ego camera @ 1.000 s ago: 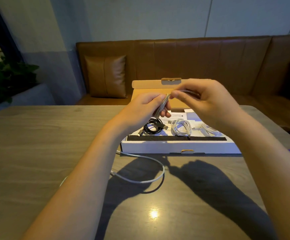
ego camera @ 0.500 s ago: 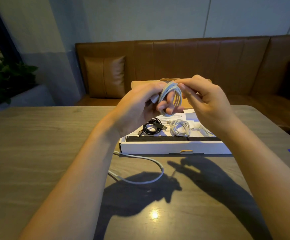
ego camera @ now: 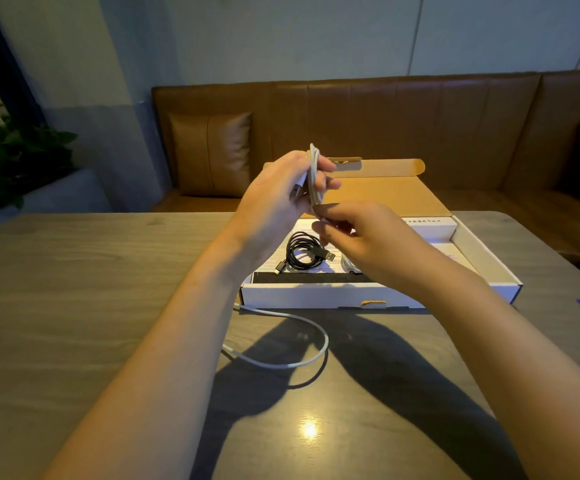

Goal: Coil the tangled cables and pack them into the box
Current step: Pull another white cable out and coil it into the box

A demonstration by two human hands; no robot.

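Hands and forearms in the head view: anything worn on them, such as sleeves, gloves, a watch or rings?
Nothing worn shows. The left hand and right hand are bare, with no gloves and no visible rings. Both forearms are uncovered down to the bottom edge of the picture, with no sleeve, watch or wristband in view. Lighting is dim, so small details could be missed.
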